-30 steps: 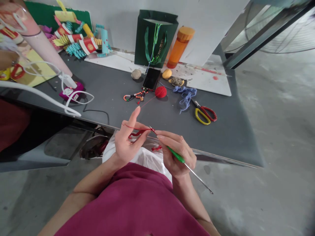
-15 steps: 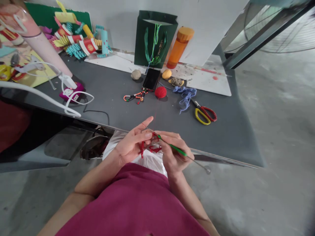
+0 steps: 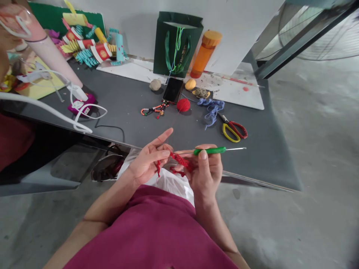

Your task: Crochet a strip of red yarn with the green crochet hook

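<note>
My right hand is closed around a crochet hook with a green grip, held almost level with its metal tail pointing right. My left hand pinches a small piece of red crochet work, its index finger stretched out with red yarn over it. The hook's tip meets the red work between my two hands. A thin red strand runs up to a red yarn ball on the grey table. Both hands hover just over the table's near edge, above a white plastic bag on my lap.
On the table lie yellow-and-red scissors, blue yarn, a black phone, a bead string, a green gift bag and an orange bottle. Paper crafts, a pink roll and white cables crowd the left side.
My right hand has turned the hook from slanting down-right to nearly level. My left hand's index finger has lowered and the red work is bunched closer between my hands.
</note>
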`<state>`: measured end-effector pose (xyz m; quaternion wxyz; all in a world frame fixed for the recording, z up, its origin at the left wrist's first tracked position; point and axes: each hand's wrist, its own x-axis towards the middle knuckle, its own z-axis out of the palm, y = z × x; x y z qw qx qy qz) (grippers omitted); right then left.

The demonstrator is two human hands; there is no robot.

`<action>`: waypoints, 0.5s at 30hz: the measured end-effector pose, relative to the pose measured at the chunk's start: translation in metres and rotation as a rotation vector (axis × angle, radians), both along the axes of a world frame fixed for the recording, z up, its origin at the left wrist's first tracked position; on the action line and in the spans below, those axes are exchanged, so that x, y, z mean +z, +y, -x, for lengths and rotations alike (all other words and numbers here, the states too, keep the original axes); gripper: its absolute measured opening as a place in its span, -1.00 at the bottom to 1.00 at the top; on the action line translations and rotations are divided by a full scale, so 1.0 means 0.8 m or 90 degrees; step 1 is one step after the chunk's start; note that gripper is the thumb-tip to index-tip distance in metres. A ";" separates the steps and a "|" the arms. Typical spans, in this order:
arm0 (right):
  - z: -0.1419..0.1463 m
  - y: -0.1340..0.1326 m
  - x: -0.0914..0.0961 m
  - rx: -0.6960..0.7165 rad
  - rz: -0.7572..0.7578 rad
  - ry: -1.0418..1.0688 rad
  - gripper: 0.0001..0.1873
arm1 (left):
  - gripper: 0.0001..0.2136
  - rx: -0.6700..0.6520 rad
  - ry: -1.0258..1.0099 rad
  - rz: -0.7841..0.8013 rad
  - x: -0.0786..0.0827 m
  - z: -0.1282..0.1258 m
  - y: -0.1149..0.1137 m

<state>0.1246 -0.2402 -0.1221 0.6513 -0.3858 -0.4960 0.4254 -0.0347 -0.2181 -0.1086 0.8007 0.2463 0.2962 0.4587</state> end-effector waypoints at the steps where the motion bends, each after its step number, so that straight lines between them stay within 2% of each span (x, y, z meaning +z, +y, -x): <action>1: 0.000 0.001 0.000 0.024 0.019 0.013 -0.88 | -0.39 -0.001 0.001 -0.010 0.001 -0.002 -0.001; 4: 0.005 0.001 -0.003 0.055 0.025 0.056 -0.87 | -0.37 0.015 0.013 -0.056 0.004 -0.008 -0.005; 8: 0.015 0.001 -0.007 0.025 -0.028 0.074 -0.90 | -0.33 0.042 0.046 -0.108 0.004 -0.013 -0.011; 12: 0.015 -0.002 -0.003 0.015 -0.068 0.058 -0.96 | -0.35 0.055 0.061 -0.125 0.001 -0.013 -0.010; 15: 0.013 -0.006 0.000 -0.009 -0.091 0.030 -0.97 | -0.29 0.081 0.082 -0.134 0.000 -0.014 -0.009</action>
